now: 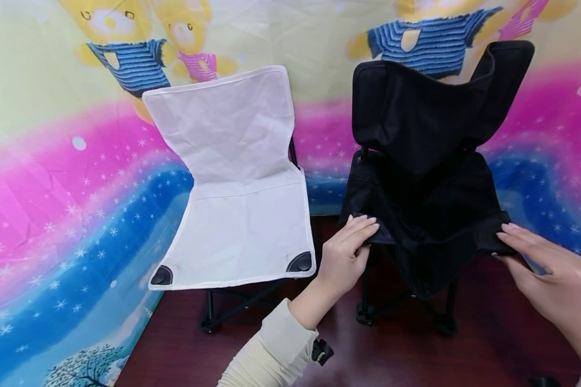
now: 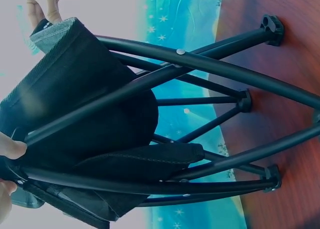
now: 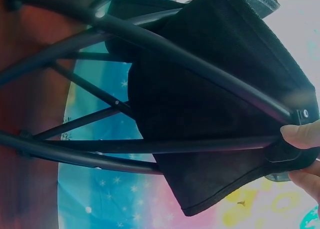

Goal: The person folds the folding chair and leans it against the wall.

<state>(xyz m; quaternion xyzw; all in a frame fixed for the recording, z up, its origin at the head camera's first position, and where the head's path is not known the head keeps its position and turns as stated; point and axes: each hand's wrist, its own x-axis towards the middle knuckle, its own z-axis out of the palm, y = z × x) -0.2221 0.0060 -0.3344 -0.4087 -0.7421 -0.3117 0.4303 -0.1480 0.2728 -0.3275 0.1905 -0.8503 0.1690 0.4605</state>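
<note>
A black folding camp chair (image 1: 428, 201) stands partly spread on the right in the head view, its seat cloth sagging in the middle. My left hand (image 1: 345, 253) grips the seat's front left corner, fingers on top and thumb below. The front right corner is held the same way by my right hand (image 1: 552, 269). Seen from below in the left wrist view, crossed black tube legs (image 2: 235, 74) run under the hanging cloth. In the right wrist view, my right thumb (image 3: 302, 135) presses beside a tube's end at the corner.
A white folding chair (image 1: 247, 231) with black corner patches stands open on the left, close to my left forearm. Both chairs rest on a dark reddish-brown wooden surface (image 1: 174, 344). Behind them hangs a colourful cloth (image 1: 77, 177) printed with cartoon bears and snowflakes.
</note>
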